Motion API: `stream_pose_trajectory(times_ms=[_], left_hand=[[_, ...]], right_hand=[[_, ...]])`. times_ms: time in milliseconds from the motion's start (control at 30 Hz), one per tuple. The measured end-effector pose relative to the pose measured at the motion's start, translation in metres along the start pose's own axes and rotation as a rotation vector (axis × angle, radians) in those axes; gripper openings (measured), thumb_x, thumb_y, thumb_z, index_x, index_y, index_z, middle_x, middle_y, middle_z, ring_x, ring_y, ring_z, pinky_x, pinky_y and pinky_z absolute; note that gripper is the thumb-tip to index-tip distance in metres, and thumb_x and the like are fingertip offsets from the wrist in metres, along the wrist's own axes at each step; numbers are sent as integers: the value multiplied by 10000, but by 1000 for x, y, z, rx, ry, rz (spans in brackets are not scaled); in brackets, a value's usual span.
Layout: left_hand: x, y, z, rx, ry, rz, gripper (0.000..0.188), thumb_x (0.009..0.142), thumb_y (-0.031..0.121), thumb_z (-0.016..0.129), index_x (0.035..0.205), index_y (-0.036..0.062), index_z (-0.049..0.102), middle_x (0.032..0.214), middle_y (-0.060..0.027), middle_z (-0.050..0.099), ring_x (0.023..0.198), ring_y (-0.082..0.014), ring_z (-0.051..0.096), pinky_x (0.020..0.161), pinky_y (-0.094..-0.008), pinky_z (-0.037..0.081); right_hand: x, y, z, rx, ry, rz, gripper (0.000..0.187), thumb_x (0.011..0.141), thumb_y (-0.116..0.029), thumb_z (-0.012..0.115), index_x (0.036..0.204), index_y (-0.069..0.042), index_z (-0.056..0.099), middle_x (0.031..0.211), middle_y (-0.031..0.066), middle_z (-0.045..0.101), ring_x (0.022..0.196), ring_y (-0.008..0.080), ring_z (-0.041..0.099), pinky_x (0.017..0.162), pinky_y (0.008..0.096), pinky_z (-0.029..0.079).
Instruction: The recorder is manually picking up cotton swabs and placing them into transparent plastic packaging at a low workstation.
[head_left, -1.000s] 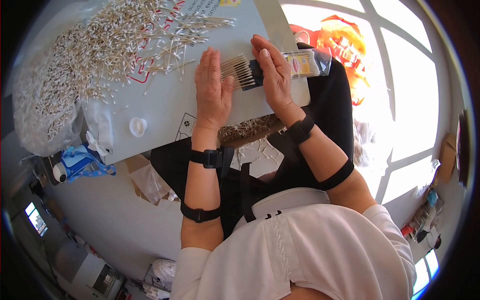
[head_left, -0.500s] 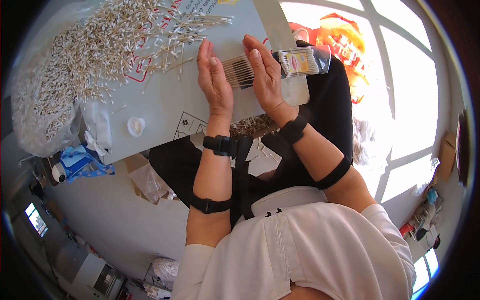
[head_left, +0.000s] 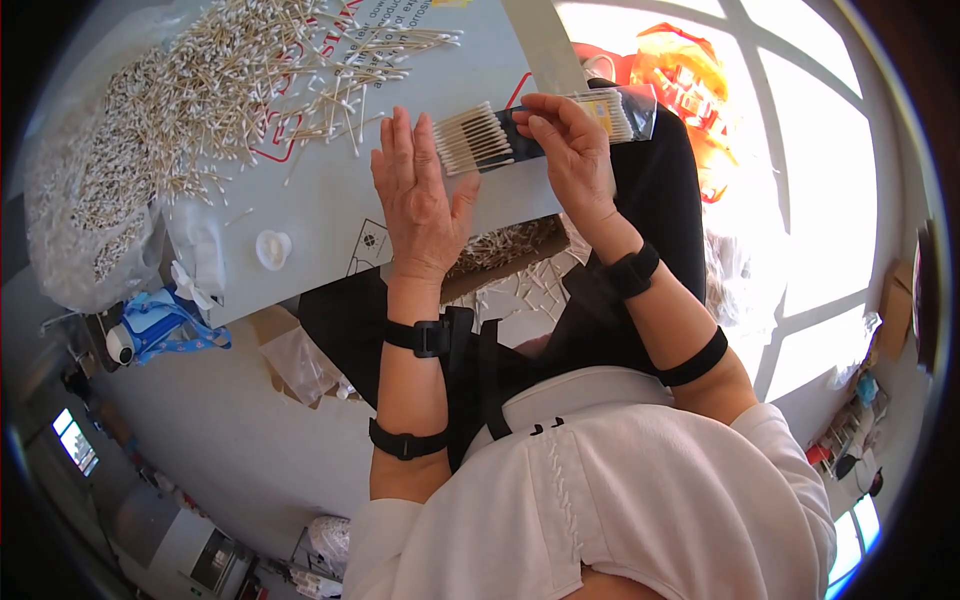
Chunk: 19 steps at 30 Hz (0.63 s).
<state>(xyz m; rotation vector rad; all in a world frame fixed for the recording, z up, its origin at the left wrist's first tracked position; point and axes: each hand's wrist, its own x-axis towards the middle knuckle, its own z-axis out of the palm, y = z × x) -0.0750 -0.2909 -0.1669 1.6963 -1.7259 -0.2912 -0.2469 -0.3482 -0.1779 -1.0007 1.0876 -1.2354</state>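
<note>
My left hand (head_left: 420,205) lies flat and open, back up, its fingers stretched out beside the left end of a neat row of cotton swabs (head_left: 473,140). The row lies side by side on a dark strip (head_left: 525,150) along the table's near edge. My right hand (head_left: 582,165) is bent over that strip, thumb and fingertips drawn together at the row's right end. Whatever is between those fingertips, if anything, cannot be made out. Partly behind the right hand, a clear packet of cotton swabs with a yellow label (head_left: 610,115) sticks out past the table corner.
A large heap of loose cotton swabs (head_left: 215,90) spills from a clear plastic bag (head_left: 60,240) over the grey table (head_left: 330,200). A small white cup (head_left: 272,250) stands near its edge. Below is an open cardboard box of swabs (head_left: 510,245). An orange bag (head_left: 685,90) sits beyond the right side.
My hands, which were upright on either side of the swab row, have moved apart. The left has turned flat and come nearer; the right has shifted right, fingers curling in. The swab row is uncovered.
</note>
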Motion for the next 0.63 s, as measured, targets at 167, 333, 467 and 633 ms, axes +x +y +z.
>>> stream_pose_trajectory(times_ms=[167, 333, 467, 633], left_hand=[[-3, 12, 14, 318, -291, 74, 908, 851, 527, 653, 1521, 42, 279, 1609, -155, 215, 1493, -321, 198, 1182, -574, 146], [-6, 9, 21, 315, -316, 75, 874, 894, 558, 579, 1532, 54, 257, 1594, -172, 251, 1488, -330, 212, 1177, -581, 127], [-6, 10, 21, 329, -313, 69, 888, 866, 525, 632, 1526, 57, 267, 1594, -154, 255, 1487, -316, 214, 1181, -578, 136], [-7, 9, 22, 332, -312, 59, 891, 858, 511, 650, 1527, 64, 269, 1598, -149, 250, 1489, -309, 213, 1183, -578, 133]], right_hand=[[-10, -11, -10, -495, -111, -97, 107, 866, -3, 630, 969, -11, 659, 911, 97, 665, 794, 220, 671, 689, 325, 531], [-10, -1, -13, -803, -165, -372, 122, 810, -24, 636, 897, -98, 678, 832, 112, 601, 727, 341, 624, 627, 418, 508], [-11, -1, -8, -930, -176, -389, 73, 838, -90, 634, 882, -125, 681, 805, 78, 586, 720, 327, 627, 624, 437, 504], [-11, -2, -9, -976, -223, -386, 56, 840, -101, 639, 873, -122, 680, 813, 75, 589, 712, 318, 629, 619, 431, 507]])
